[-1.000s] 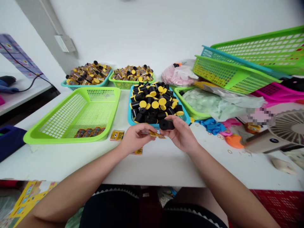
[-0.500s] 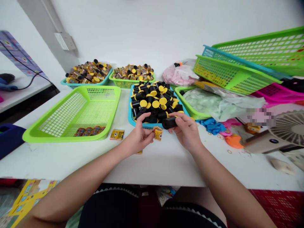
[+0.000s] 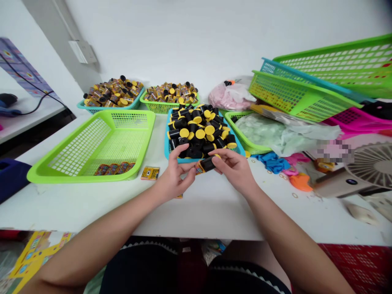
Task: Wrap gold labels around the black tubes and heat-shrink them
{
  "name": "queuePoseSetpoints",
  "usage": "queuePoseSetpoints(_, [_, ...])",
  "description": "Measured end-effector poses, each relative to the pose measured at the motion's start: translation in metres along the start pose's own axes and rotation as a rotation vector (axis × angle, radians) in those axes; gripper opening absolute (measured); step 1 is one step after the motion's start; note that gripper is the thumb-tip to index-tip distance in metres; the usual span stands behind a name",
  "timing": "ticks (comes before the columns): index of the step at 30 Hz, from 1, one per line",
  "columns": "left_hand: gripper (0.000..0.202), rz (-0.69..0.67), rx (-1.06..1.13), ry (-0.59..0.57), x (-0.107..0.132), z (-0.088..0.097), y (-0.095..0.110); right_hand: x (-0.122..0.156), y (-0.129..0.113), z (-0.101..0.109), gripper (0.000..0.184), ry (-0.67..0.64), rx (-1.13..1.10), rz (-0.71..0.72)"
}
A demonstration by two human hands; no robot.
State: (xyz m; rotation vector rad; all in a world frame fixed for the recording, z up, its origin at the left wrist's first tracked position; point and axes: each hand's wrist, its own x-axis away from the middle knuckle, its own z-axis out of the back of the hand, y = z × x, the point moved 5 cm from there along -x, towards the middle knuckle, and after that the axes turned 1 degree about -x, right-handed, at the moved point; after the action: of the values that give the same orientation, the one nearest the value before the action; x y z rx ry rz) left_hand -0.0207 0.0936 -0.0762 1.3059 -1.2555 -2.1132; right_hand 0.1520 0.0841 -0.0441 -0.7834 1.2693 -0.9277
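Note:
My right hand (image 3: 235, 169) pinches a small black canister (image 3: 207, 163) with a yellow cap, held sideways over the white table (image 3: 214, 208). My left hand (image 3: 175, 179) meets it from the left, fingers curled against the canister's end where a yellow-orange sticker (image 3: 199, 168) shows. Just behind both hands stands a blue basket (image 3: 167, 141) heaped with black, yellow-capped canisters (image 3: 199, 130). Another sticker (image 3: 150, 173) lies flat on the table to the left of my left hand.
A large green basket (image 3: 92, 149) holding a few stickers sits at left. Two baskets of labelled canisters (image 3: 112, 96) (image 3: 170, 96) stand at the back. Stacked green, blue and pink baskets (image 3: 309, 87), plastic bags, a fan (image 3: 364, 167) and small bits crowd the right.
The sticker, held apart below the canister half a second ago, is now against the canister's left end. Both hands have drawn together and slightly lower.

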Motion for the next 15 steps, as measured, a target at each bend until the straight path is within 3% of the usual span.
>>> queuePoseSetpoints(9, [0.086, 0.001, 0.121, 0.196, -0.001, 0.004, 0.002, 0.002, 0.001, -0.007, 0.026, -0.124, -0.009, 0.001])
queuePoseSetpoints(15, [0.084, -0.072, -0.133, 0.176, 0.004, 0.008, -0.001, 0.011, -0.009, -0.014, 0.03, -0.143, 0.185, 0.296])
